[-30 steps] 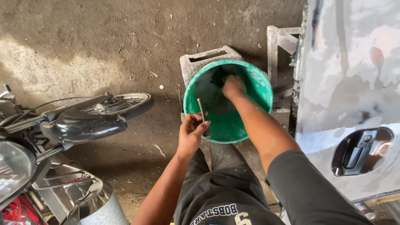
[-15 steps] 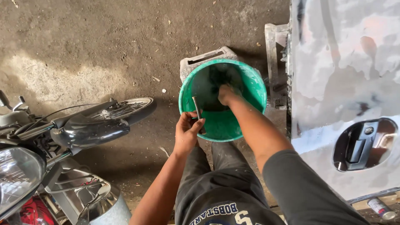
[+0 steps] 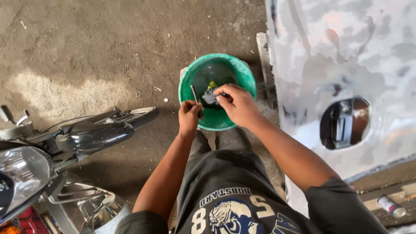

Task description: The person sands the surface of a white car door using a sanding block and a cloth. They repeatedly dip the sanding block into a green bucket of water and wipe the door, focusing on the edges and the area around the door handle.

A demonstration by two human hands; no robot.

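A green plastic bucket (image 3: 240, 71) stands on the ground in front of my knees. My left hand (image 3: 189, 115) is closed around a thin dark flat tool (image 3: 194, 93) held upright at the bucket's near rim. My right hand (image 3: 237, 103) hovers over the bucket and pinches a small wet grey cloth or pad (image 3: 210, 97) with a yellow-green bit on it, close to the tool. The bucket's inside looks dark and wet.
A sanded, patchy grey-white car door (image 3: 346, 65) with a recessed handle (image 3: 344, 123) stands at the right. A motorcycle (image 3: 60, 147) with its front wheel and headlight is at the left. A small spray can (image 3: 391, 206) lies at lower right. The floor is bare concrete.
My right hand has come up out of the bucket holding the wet grey piece, and it now sits beside my left hand and the tool. The view has shifted toward the car door.
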